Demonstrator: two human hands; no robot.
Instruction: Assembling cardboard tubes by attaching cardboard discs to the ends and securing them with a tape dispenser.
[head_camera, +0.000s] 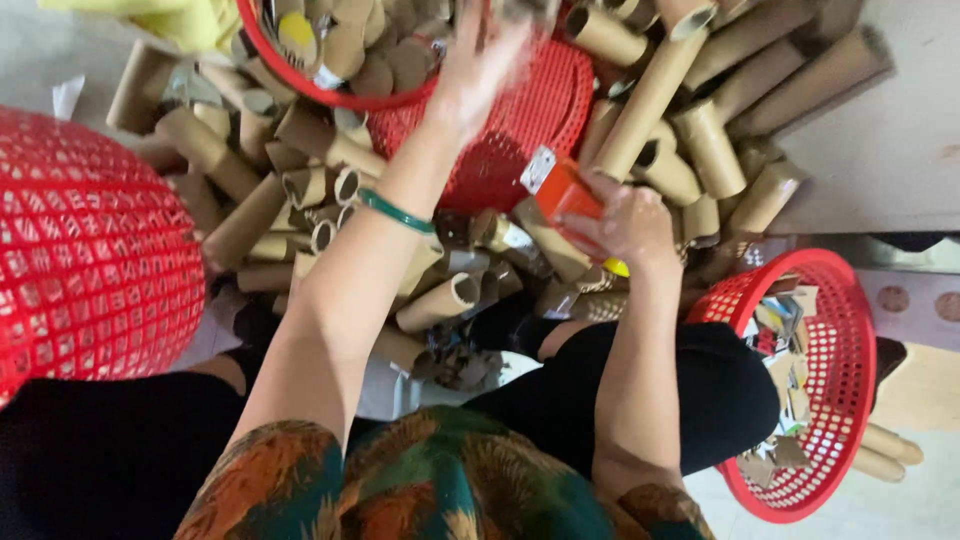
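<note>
The left hand (478, 70) reached forward over the rim of the upper red basket (330, 97), which was packed with cut cardboard rings and tube ends. Its fingers were spread and blurred by motion; they appeared loose, with nothing clearly held, though the blur kept that from being certain. A green bangle (396, 212) sat on the left forearm, nearer the body than that basket.

The right hand (628, 225) was closed around an orange utility knife (566, 190), its pale metal end pointing up and left toward the upper red basket. A small yellow bit (616, 267) showed at the lower edge of that hand.

Below and to both sides of the upper red basket lay a heap of brown cardboard tubes (650, 95), long ones to its right, shorter cut pieces (440, 300) beneath it and close to the knees. An overturned red mesh basket (520, 125) lay just under it, touching the tubes.

Far left of the upper basket stood a large red lattice basket (85, 260), turned on its side. Well to its lower right, beside the person's knee in black trousers (700, 390), a third red basket (835, 400) held scraps of card and paper. Yellow cloth (170, 20) showed just to the left of the upper basket.
</note>
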